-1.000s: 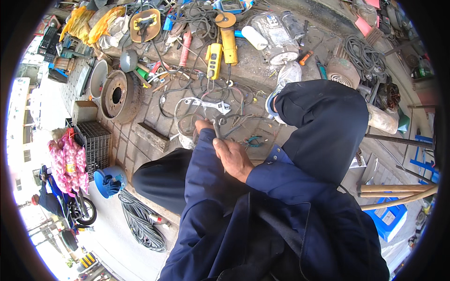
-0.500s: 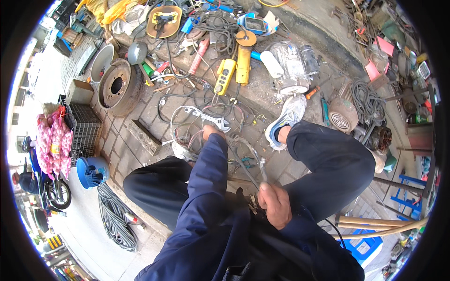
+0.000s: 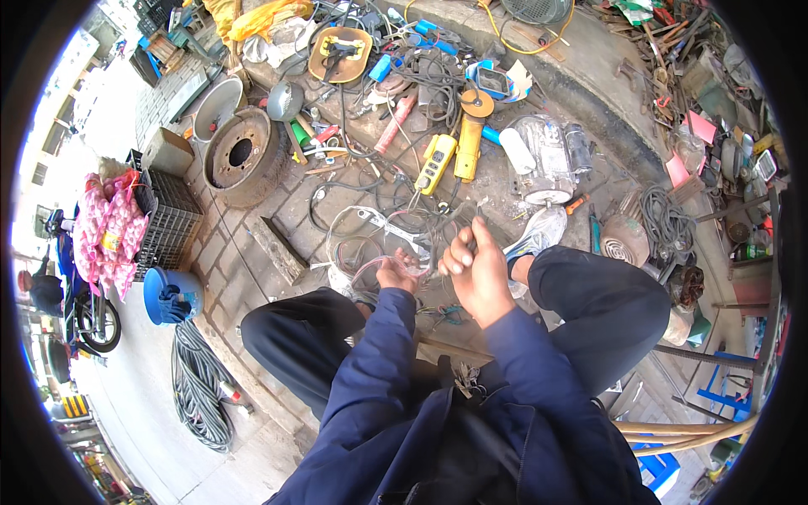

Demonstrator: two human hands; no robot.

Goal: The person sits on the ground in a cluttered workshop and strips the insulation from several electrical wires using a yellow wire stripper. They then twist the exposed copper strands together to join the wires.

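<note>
My left hand (image 3: 398,272) is low over the paving between my knees, palm partly up. Its fingers curl around thin pale and pink wires (image 3: 368,268). To its right, my right hand (image 3: 481,273) is raised with the fingers bent in and the thumb up. A grey cable (image 3: 439,229), smeared by motion, runs at its fingertips; the exact grip is hard to see. An adjustable wrench (image 3: 387,224) lies just beyond my hands among loose wires. Past it are a yellow push-button control box (image 3: 435,165) and a yellow angle grinder (image 3: 469,145).
A rusty wheel rim (image 3: 241,153) and a wooden block (image 3: 280,251) are on the left. A blue bucket (image 3: 172,296) stands near a black crate (image 3: 171,220). At the far right of my foot sits a dusty electric motor (image 3: 543,160). Coiled cable (image 3: 667,217) lies farther right.
My right hand has moved up and away from my lap, nearer the left hand. My left hand has turned palm up and drawn back from the wrench. The view has shifted.
</note>
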